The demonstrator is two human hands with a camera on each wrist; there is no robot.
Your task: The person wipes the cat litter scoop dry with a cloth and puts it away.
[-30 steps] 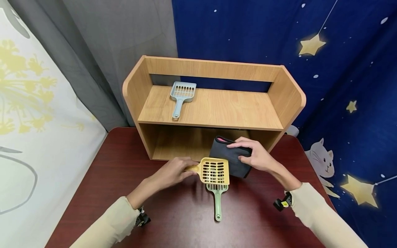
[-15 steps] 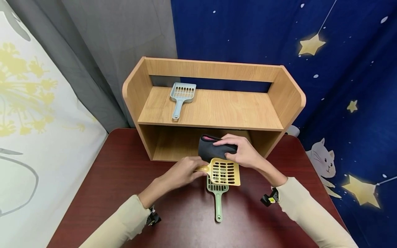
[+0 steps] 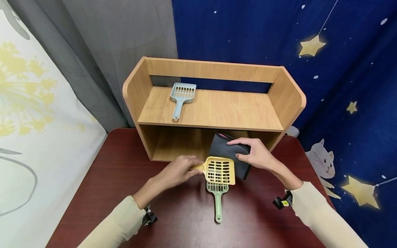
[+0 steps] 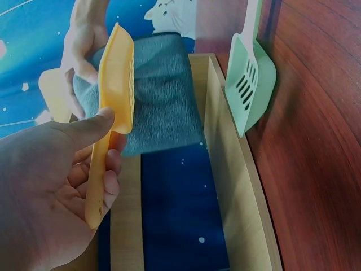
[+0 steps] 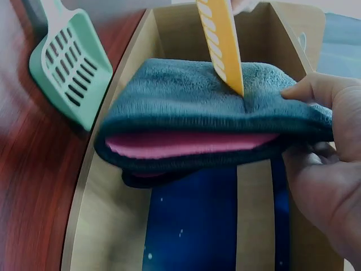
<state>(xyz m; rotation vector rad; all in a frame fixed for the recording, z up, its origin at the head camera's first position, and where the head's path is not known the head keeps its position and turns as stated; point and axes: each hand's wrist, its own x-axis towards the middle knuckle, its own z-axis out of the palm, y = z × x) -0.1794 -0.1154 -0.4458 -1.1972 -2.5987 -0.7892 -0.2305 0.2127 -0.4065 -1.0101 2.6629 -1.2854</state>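
Note:
My left hand [image 3: 181,170] grips a yellow slotted litter scoop [image 3: 221,170] by its handle, thumb on top in the left wrist view. In my right hand [image 3: 255,155] a folded dark grey cloth [image 3: 229,151] is pinched at its right side; pink lining shows inside the fold in the right wrist view. The scoop's edge [image 5: 234,73] overlaps the cloth's upper face [image 5: 169,84] there. Below the yellow scoop a green litter scoop [image 3: 218,203] lies on the table, handle toward me, its far end hidden behind the yellow one.
A two-tier wooden shelf [image 3: 211,125] stands at the back of the dark red table [image 3: 124,179]. On its upper board, left of centre, lies a light blue litter scoop [image 3: 181,100]. Curtains [image 3: 248,31] hang behind.
The cloth and right hand swung left across the yellow scoop, then back right. The yellow scoop shifted right, then slightly back left. The green and blue scoops stayed put.

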